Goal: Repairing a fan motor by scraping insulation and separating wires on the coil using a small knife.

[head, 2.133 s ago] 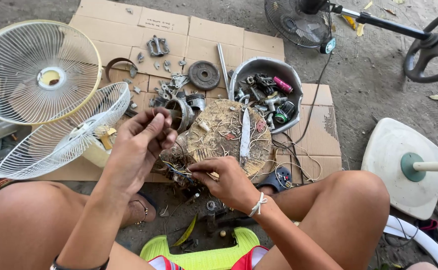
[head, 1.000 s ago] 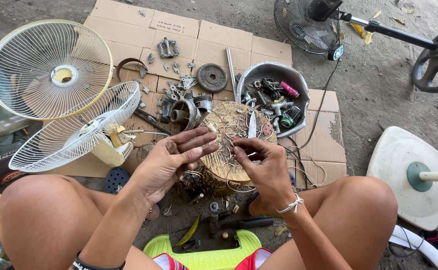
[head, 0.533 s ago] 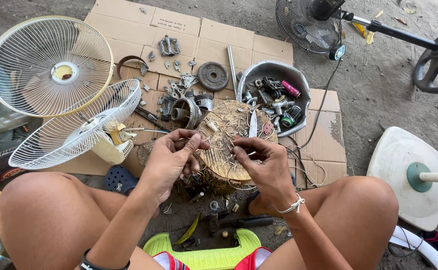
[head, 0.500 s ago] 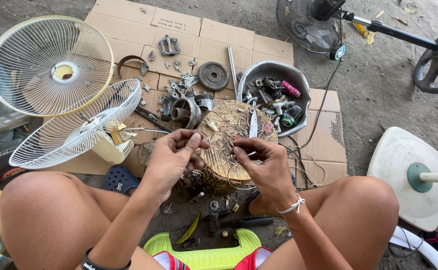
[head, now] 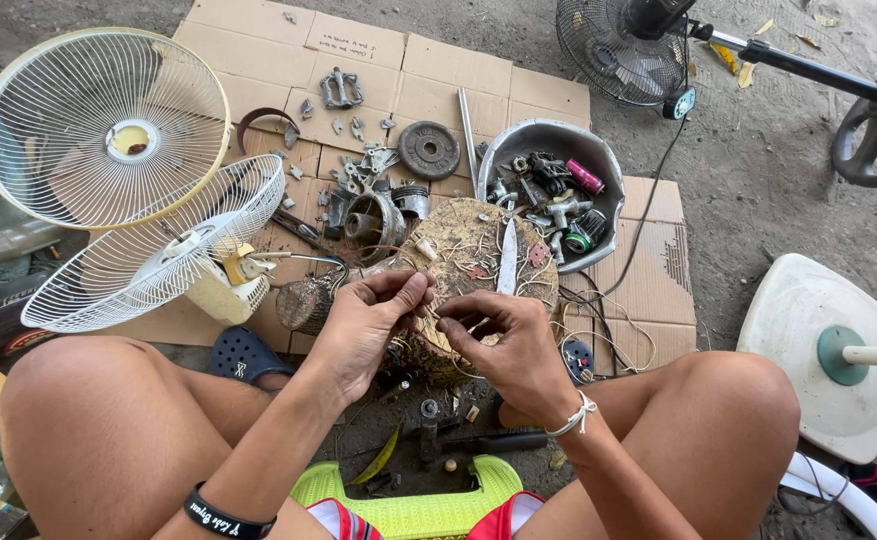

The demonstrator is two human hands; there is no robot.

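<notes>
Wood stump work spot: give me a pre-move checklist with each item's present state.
1. Both hands on the work: left hand and right hand meet over the wood stump, fingertips pinching thin wire strands. Ok.
2. Knife: stuck blade-up in the stump, close to the right hand. Not ok.
3. Firmness of each grip on the strands: cannot tell.
4. Metal bowl of parts: upright, within reach. Ok.
5. Fan guards: lying to the left, apart from the hands. Ok.
</notes>
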